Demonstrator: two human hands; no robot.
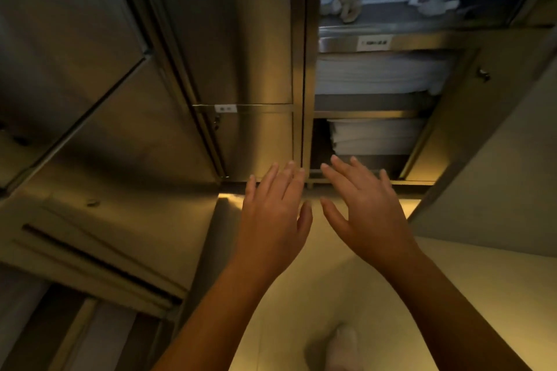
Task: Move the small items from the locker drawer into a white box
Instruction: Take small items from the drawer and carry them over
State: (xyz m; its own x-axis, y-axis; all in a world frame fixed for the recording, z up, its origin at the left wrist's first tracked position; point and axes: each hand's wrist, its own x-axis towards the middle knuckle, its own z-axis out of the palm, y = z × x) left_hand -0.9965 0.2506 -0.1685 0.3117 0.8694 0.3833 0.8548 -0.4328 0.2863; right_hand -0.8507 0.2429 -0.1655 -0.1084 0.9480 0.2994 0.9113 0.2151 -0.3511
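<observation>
1. The left hand (275,214) and right hand (361,208) are hovering side by side, fingers spread, holding nothing, before the steel locker (241,39).
2. Small items (343,7) are lying blurred on its open top shelf, above folded linens (376,75).
3. No white box is showing; judging by this, the moving is not yet starting.

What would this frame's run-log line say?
left hand: open, empty | right hand: open, empty | both held out before steel locker | folded white linen on open shelves | blurred small objects on top shelf
</observation>
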